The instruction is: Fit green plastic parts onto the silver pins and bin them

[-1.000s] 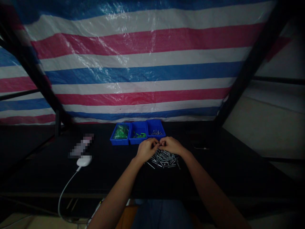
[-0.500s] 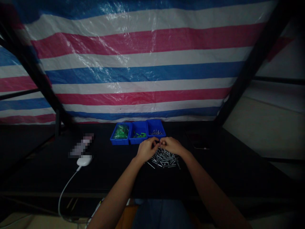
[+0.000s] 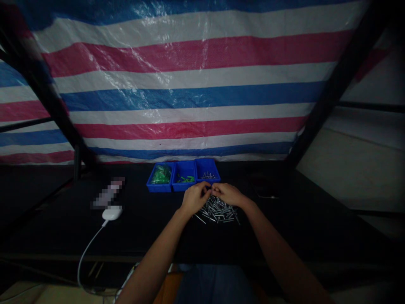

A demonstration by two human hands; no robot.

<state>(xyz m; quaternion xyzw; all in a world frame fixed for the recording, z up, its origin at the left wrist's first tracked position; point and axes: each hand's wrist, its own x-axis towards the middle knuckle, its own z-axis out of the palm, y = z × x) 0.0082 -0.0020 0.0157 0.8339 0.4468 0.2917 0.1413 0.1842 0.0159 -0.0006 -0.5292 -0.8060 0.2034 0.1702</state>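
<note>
My left hand (image 3: 195,197) and my right hand (image 3: 228,193) meet fingertip to fingertip over a loose pile of silver screws or nails (image 3: 218,211) on the black table. Both are closed in a pinch; whatever lies between the fingers is too small and dark to make out. Just beyond them stand three blue bins side by side. The left bin (image 3: 158,188) holds a clear bag of green pieces (image 3: 162,174). In the middle bin (image 3: 184,167) lie a few loose green plugs (image 3: 186,179). The right bin (image 3: 205,164) has several silver metal pieces (image 3: 208,175) in it.
On the left of the black table (image 3: 142,228) lies a white device (image 3: 112,213) with a white cable (image 3: 85,251), beside a blurred-out object (image 3: 109,193). A dark flat object (image 3: 264,188) rests at the right. A striped tarp (image 3: 190,97) hangs behind.
Both hands stay almost in place, with the fingertips together above the pile. The bins and pile look the same.
</note>
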